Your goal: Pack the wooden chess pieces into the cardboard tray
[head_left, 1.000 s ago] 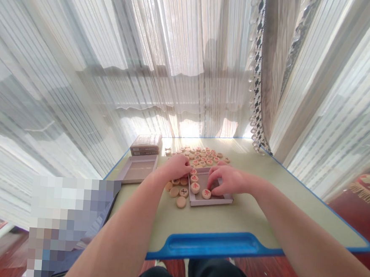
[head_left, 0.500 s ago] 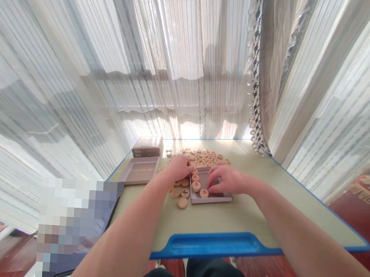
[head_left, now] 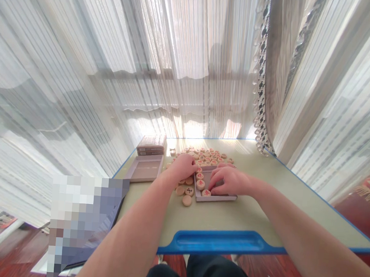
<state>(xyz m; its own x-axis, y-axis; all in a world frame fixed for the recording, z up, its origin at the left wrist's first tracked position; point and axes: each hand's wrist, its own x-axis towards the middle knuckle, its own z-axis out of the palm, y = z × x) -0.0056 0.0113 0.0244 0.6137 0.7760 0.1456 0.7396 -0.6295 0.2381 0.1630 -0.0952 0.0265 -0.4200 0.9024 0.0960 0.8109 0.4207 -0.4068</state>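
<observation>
A shallow lidless box (head_left: 217, 197) holds a column of round wooden Chinese chess pieces along its left side, marked in red. My left hand (head_left: 185, 166) is curled at the box's left wall, fingertips beside the upper red-marked piece (head_left: 199, 170); whether anything is between them is hidden. Inside the box, my right hand (head_left: 228, 179) is bent with thumb and fingers closed at the front red-marked piece (head_left: 206, 193), touching its right side. Loose Chinese chess pieces (head_left: 187, 200), some face down, lie left of the box under my left wrist.
Many more pieces (head_left: 213, 161) are spread behind the box. A second shallow tray (head_left: 145, 169) lies at left, with stacked boxes (head_left: 152, 144) behind it. The table (head_left: 217, 216) has a blue rim and a blue trough (head_left: 219, 241) at its near edge. Sheer curtains hang behind.
The view has shifted slightly, moving everything a little to the right. My right fingers have come down against the front piece, which sits slightly closer to the column. My left hand stays at the box's side.
</observation>
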